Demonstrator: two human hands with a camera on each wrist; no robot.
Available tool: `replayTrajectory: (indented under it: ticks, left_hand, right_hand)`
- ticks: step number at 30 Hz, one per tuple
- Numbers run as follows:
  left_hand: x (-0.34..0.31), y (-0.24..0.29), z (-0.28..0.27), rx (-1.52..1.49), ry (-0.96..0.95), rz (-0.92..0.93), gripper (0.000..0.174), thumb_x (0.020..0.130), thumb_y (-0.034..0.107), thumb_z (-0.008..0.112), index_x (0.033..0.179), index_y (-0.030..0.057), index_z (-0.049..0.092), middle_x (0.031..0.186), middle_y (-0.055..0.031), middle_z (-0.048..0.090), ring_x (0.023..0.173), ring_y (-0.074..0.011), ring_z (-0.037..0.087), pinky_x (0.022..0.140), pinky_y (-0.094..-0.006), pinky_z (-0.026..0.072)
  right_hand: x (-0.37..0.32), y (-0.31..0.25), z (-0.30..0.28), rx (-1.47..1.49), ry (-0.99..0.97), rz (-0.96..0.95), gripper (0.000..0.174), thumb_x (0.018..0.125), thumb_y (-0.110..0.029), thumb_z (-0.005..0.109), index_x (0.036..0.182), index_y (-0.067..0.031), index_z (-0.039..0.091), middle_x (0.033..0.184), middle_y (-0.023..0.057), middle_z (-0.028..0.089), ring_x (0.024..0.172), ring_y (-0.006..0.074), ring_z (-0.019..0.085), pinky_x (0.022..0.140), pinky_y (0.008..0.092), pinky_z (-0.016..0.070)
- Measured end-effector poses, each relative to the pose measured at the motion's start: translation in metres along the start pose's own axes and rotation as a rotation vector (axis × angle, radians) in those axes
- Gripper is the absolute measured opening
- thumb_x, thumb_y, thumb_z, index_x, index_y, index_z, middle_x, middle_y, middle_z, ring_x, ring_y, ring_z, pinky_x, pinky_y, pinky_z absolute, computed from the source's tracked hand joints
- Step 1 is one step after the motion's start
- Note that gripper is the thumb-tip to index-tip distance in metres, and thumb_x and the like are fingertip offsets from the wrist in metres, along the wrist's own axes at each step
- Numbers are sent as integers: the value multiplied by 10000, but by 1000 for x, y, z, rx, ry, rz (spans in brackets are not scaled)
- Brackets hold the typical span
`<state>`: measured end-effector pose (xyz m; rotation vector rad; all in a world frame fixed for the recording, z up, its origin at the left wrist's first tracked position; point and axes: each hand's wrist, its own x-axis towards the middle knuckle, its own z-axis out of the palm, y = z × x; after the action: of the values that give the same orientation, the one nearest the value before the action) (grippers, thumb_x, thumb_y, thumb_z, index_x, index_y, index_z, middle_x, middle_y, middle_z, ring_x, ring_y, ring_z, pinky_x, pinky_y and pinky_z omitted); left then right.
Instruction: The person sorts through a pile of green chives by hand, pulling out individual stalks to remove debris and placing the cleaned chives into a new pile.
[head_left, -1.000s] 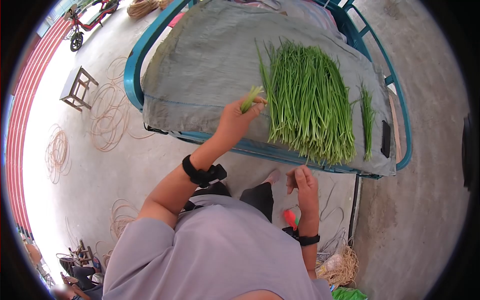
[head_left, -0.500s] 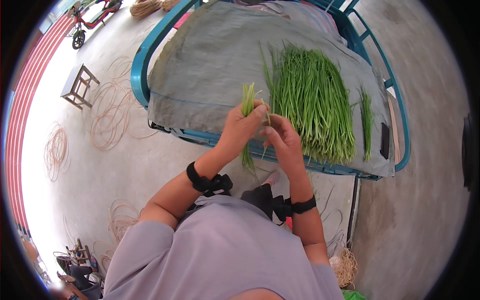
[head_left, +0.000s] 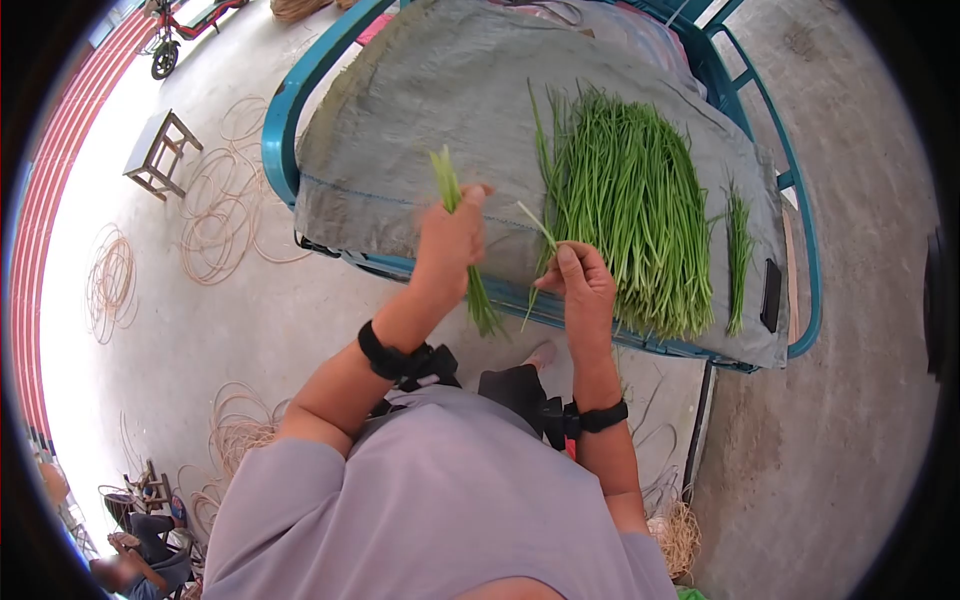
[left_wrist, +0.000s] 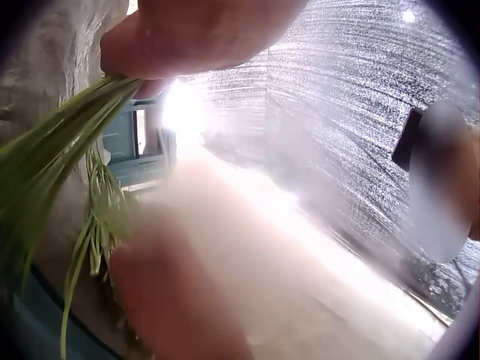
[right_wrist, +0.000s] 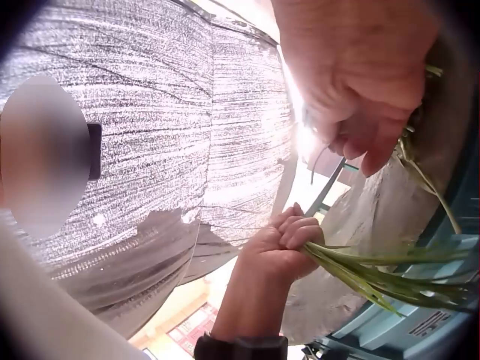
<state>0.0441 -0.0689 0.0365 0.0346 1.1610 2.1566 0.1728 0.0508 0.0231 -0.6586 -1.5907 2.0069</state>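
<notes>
My left hand [head_left: 450,240] grips a small bunch of green chives [head_left: 480,305], pale cut ends upward and leaves hanging below the fist. In the right wrist view, the same bunch [right_wrist: 382,277] sticks out sideways from the curled fingers. To its right, my right hand [head_left: 585,275] pinches a thin chive stalk [head_left: 537,224] between thumb and fingers, its pale end pointing up and left. Both hands are at the front edge of a grey cloth [head_left: 400,130]. A large pile of chives [head_left: 630,210] lies on that cloth, just beyond the right hand.
A smaller row of chives [head_left: 738,260] and a black phone [head_left: 770,295] lie right of the pile. Blue cart rails [head_left: 280,130] border the cloth. On the floor at left are a stool [head_left: 160,150] and coiled strips [head_left: 215,220]. A seated person [head_left: 150,560] is at lower left.
My right hand came up from below the cart's edge, met the left hand at the bunch, and now pinches a single stalk. My left hand has moved away leftward with the bunch.
</notes>
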Motion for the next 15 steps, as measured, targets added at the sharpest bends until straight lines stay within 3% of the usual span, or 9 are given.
replayTrajectory:
  ticks: [3, 6, 8, 11, 15]
  left_hand:
    - [-18, -13, 13, 56, -141, -156, 301, 964, 308, 497, 1069, 34, 559, 547, 74, 312, 446, -35, 269, 410, -211, 222]
    - [-20, -16, 22, 147, -226, -72, 319, 968, 326, 483, 1081, 39, 566, 548, 73, 304, 450, -36, 279, 421, -205, 234]
    - [-12, -18, 16, 151, -196, -39, 300, 971, 323, 475, 1053, 52, 572, 580, 57, 380, 464, -39, 300, 431, -197, 251]
    - [-2, -17, 13, 104, -152, 26, 280, 975, 324, 466, 1017, 68, 572, 681, 21, 503, 492, -45, 338, 440, -191, 276]
    - [3, -11, 8, 23, -130, 38, 271, 977, 331, 458, 998, 79, 555, 839, -25, 601, 541, -55, 398, 455, -190, 311]
  right_hand:
    - [1, -3, 6, -5, 23, -13, 197, 922, -181, 579, 984, 5, 599, 795, 18, 590, 665, 79, 565, 617, 215, 484]
    - [-1, -3, 9, -95, -10, -40, 172, 918, -155, 575, 985, 1, 600, 800, 21, 593, 653, 85, 573, 591, 218, 475]
    - [-5, -6, 10, -165, -9, -58, 149, 911, -127, 571, 992, -6, 601, 799, 29, 594, 638, 91, 575, 567, 221, 466]
    - [-24, -17, 1, -569, 111, -462, 134, 903, -106, 560, 1003, -33, 613, 814, 46, 603, 629, 91, 582, 544, 219, 450]
    - [-44, -6, -17, -992, -143, -441, 192, 835, -36, 573, 1006, -95, 635, 891, 54, 638, 630, 163, 622, 544, 269, 483]
